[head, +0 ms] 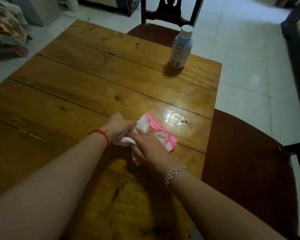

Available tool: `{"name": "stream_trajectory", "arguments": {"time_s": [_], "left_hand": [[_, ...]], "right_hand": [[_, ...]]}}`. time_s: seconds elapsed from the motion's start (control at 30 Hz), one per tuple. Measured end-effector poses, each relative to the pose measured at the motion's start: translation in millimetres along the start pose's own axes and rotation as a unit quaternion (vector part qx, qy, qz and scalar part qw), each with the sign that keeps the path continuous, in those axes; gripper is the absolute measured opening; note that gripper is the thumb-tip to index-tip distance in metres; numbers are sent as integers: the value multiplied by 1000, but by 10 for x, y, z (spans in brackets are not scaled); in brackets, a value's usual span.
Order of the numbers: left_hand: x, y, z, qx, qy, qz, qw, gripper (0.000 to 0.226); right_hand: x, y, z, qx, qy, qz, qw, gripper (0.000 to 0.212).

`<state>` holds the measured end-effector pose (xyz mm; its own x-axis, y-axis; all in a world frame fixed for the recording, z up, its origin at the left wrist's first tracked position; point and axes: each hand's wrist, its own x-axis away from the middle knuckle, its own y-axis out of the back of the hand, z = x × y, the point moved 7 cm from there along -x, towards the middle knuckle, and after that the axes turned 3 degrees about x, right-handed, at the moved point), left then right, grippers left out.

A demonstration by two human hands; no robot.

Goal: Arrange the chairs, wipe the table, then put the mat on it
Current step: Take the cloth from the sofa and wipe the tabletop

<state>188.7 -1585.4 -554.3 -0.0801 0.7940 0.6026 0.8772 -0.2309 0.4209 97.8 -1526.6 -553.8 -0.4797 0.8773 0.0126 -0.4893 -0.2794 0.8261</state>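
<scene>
My left hand (119,128) bunching the pink cloth (156,134) on the table (76,80), my right hand (150,147) pressing it flat, bottle (181,46) beyond the cloth

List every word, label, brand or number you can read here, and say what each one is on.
Nothing can be read.
Bottle: its label carries dark print and a picture, all too blurred to read.
Cloth, table, chairs: no text on them.

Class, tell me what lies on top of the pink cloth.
Both hands: the right hand lies flat on the pink cloth, the left hand bunches its near end. The cloth beneath them is hidden.
</scene>
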Motion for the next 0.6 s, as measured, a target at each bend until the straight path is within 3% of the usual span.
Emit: {"name": "stream_trajectory", "arguments": {"time_s": [0.23,0.47,0.6], "left_hand": [[732,-376,44,89,2,112,990,19],[1760,-967,-318,116,-62,152,980,31],[2615,-1517,-762,109,-136,230,957,14]], "right_hand": [[829,246,320,8,20,-9,1000,46],[1919,1150,477,8,3,-165,986,32],[2748,1901,502,77,-31,-231,970,25]]}}
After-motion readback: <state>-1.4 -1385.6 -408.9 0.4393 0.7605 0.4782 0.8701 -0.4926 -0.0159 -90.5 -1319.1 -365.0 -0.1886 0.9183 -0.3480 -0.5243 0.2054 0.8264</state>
